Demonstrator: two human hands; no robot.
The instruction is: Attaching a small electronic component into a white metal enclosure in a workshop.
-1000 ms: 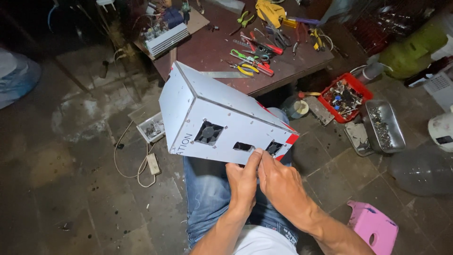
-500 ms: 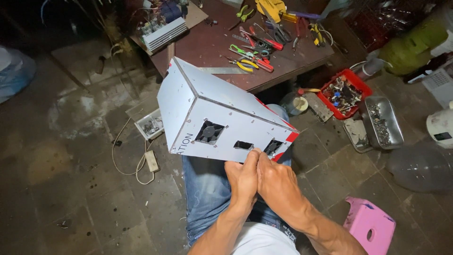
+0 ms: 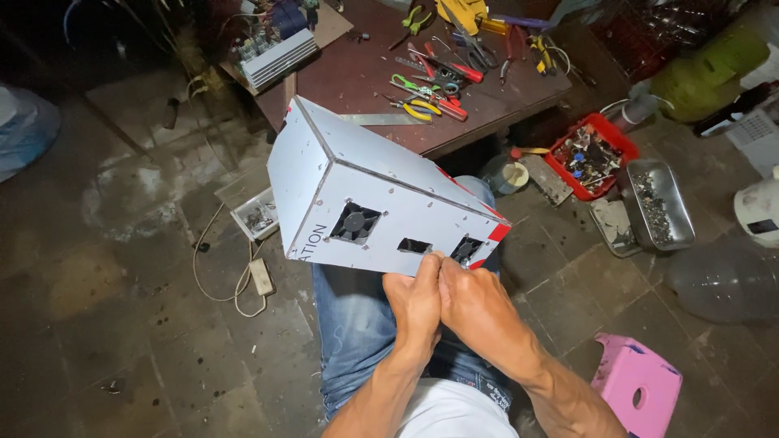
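Grey metal enclosure [image 3: 365, 195] w/ red corner trim, tilted across the person's lap in blue jeans [image 3: 357, 324], just off the near edge of the brown table [image 3: 357, 69]. Left hand [image 3: 415, 307] and right hand [image 3: 479, 312] pressed together, fingertips pinching at the enclosure's lower edge beside a rectangular cutout; what they pinch can't be told. Pliers and cutters [image 3: 430, 89] lie mid-table. Pink stool [image 3: 637, 389] on floor, at right.

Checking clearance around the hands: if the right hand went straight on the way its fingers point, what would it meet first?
Likely the grey metal box: the right hand points at its lower edge, fingertips already seeming to touch it.
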